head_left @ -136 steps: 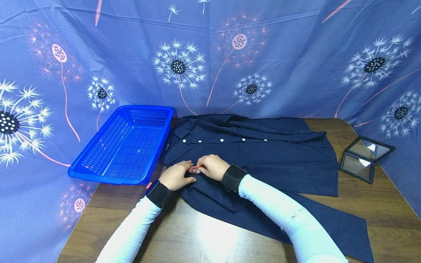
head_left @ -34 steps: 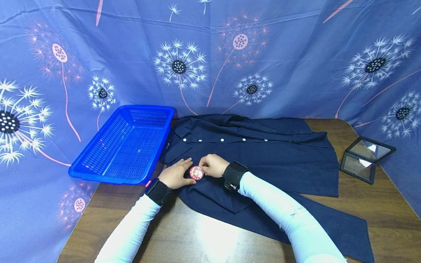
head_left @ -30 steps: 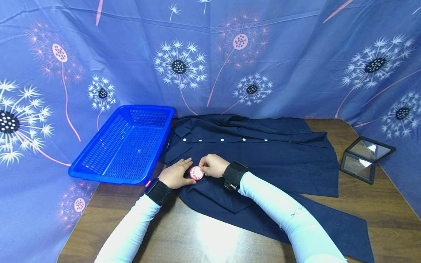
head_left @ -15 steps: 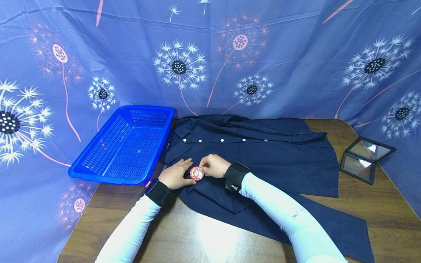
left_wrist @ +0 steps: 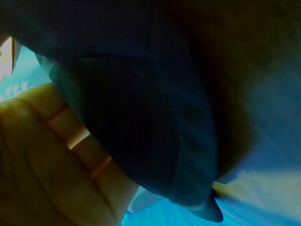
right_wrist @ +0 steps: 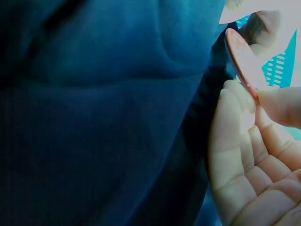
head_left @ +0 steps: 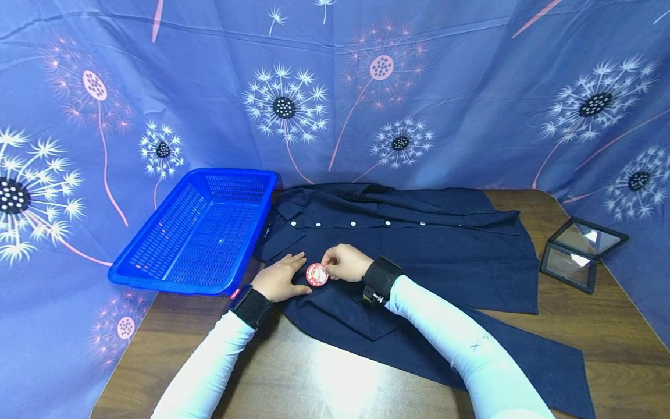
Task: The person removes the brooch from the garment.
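While our left grip (head_left: 278, 280) rests wide on the dark shirt (head_left: 419, 259), our right grip (head_left: 348, 263) pinches the red badge (head_left: 316, 276).

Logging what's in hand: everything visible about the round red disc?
The round red disc is thin and smooth-looking, material uncertain, its face printed with a pale design. The right hand pinches its edge over the dark shirt, beside the left hand; contact with the shirt is unclear. The head view shows its face, the right wrist view its rim, nearly edge-on.

Basket (head_left: 201, 238) seemingly blocks passage beside left hand (head_left: 279, 279).
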`<state>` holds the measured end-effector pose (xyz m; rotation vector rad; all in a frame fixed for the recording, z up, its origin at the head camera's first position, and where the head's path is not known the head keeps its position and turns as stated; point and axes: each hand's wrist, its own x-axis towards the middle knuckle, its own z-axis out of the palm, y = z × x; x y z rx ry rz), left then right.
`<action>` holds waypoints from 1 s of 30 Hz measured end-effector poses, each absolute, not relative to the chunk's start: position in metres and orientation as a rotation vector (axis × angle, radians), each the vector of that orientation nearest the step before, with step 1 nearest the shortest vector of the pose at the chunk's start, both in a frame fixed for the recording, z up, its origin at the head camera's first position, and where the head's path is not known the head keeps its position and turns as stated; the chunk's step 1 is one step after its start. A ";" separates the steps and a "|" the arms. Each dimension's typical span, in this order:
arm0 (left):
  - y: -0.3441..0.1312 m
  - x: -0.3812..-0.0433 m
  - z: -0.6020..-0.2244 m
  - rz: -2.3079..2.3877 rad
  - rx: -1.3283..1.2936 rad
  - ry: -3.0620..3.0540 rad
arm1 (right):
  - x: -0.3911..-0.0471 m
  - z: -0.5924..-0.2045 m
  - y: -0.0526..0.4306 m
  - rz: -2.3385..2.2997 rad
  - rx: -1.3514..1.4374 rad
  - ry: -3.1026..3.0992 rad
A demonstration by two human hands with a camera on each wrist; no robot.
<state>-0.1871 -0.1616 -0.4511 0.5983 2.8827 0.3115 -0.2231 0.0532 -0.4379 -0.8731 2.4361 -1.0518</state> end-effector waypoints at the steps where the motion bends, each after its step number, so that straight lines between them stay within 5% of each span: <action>1: -0.162 -0.187 -0.451 0.310 0.597 2.882 | -0.223 -0.438 0.054 -1.055 -0.868 2.435; 30: -0.162 -0.186 -0.452 0.335 0.590 2.881 | -0.223 -0.428 0.091 -1.481 -0.710 2.373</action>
